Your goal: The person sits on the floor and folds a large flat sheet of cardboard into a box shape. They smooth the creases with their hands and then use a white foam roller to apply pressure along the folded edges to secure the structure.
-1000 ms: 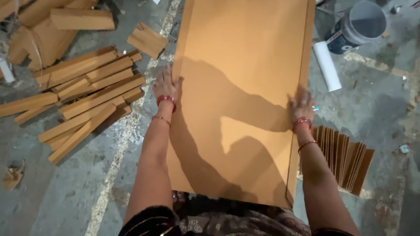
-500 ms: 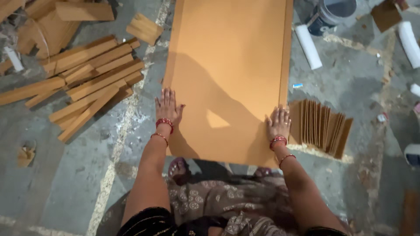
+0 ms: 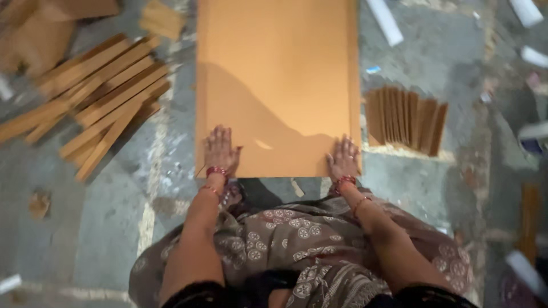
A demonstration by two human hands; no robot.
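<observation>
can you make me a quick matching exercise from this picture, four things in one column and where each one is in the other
Things:
1. left hand
2. right hand
3. fanned stack of thin brown sheets
4. pile of wooden strips

Places:
A. on the floor left of the board
B. flat on the near right corner of the orange board
C. on the floor right of the board
D. flat on the near left corner of the board

Pairs: 1-D, 2-B, 3-C, 4-A
</observation>
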